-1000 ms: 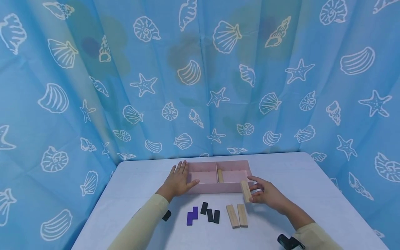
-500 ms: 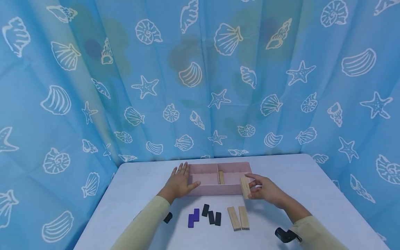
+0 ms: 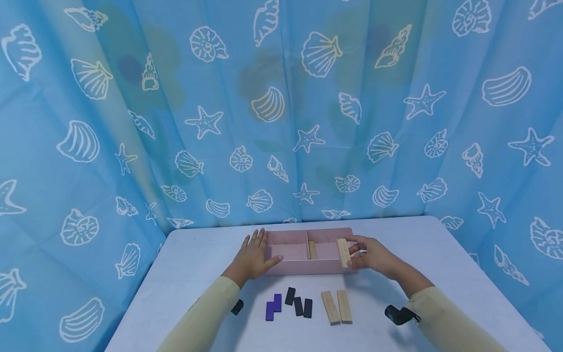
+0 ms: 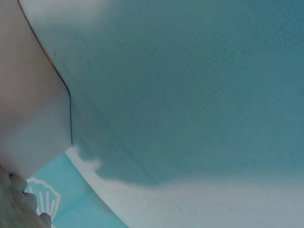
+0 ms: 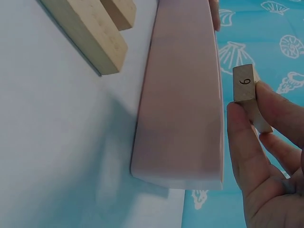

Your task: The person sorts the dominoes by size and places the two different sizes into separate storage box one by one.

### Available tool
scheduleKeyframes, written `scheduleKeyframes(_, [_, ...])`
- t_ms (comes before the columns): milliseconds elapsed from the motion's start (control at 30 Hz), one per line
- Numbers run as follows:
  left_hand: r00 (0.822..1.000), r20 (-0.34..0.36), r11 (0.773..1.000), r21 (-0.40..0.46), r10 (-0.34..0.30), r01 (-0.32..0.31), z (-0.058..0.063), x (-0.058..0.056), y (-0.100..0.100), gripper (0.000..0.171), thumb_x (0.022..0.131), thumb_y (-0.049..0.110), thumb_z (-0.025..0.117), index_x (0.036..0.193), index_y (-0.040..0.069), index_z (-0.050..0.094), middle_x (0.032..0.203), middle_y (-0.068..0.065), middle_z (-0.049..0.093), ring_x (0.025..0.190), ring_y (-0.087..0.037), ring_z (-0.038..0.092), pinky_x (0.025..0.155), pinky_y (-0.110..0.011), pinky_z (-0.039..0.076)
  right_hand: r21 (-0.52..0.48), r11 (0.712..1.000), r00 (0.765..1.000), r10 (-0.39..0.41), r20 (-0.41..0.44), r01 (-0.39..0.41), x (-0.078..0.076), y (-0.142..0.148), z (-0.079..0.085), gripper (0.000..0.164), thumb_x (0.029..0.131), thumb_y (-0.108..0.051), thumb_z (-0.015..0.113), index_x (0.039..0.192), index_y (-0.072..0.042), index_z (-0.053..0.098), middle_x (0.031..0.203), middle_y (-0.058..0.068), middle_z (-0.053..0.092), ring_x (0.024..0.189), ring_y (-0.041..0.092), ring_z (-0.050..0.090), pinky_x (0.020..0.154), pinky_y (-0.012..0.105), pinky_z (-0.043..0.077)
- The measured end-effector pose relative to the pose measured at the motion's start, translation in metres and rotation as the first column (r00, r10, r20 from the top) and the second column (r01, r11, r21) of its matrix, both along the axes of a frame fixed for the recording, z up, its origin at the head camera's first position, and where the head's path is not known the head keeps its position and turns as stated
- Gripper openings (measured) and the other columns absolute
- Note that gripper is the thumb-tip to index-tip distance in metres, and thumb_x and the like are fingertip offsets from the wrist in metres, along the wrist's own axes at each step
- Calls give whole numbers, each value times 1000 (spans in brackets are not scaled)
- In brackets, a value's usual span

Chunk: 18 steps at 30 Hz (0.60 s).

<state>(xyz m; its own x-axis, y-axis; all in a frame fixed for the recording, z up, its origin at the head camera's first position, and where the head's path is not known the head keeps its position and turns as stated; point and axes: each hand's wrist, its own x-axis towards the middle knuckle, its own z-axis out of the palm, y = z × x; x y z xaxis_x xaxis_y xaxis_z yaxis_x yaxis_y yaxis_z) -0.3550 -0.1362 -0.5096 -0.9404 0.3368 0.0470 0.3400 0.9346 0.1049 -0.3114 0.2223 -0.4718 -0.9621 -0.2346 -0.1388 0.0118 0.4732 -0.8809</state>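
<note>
A wooden block (image 3: 344, 253), marked with a number on its end in the right wrist view, is pinched between the thumb and fingers of my right hand (image 3: 371, 255). It is held over the right front edge of a pink box (image 3: 303, 267) with two compartments. Another wooden block (image 3: 312, 250) stands inside the right compartment against the divider. My left hand (image 3: 251, 258) rests on the box's left end, fingers extended. Two more wooden blocks (image 3: 331, 308) lie on the table in front.
Several black blocks (image 3: 298, 306) and two purple blocks (image 3: 270, 311) lie on the white table (image 3: 198, 274) before the box. Behind the table hangs a blue shell-print curtain (image 3: 281, 146). Black wrist devices (image 3: 398, 315) sit at both sleeves.
My right hand has raised the wooden block from in front of the box's right corner to above its front wall. The left hand stays on the box.
</note>
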Motion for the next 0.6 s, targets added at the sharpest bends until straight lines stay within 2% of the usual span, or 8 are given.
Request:
scheduleKeyframes(267, [1000,3,1000,1,0,0,-3,-1,0,98,90,74,35,155,4,15,161,-11,13,147,-29,6,116,-49,5,-8,1000,1000,9,-20,-9,-13,-3,1,71,82,-6,75,146,-11,43,110,9,57,94,24,57,80,37,54])
scheduleKeyframes(600, [1000,7,1000,9,5,-5,0,0,2,98,90,74,35,155,4,16,161,-11,13,147,-29,7,116,-49,6,-28,999,1000,-25,-1,25,-34,-8,-5,71,81,-6,76,144,-8,44,110,10,57,93,23,59,82,36,55])
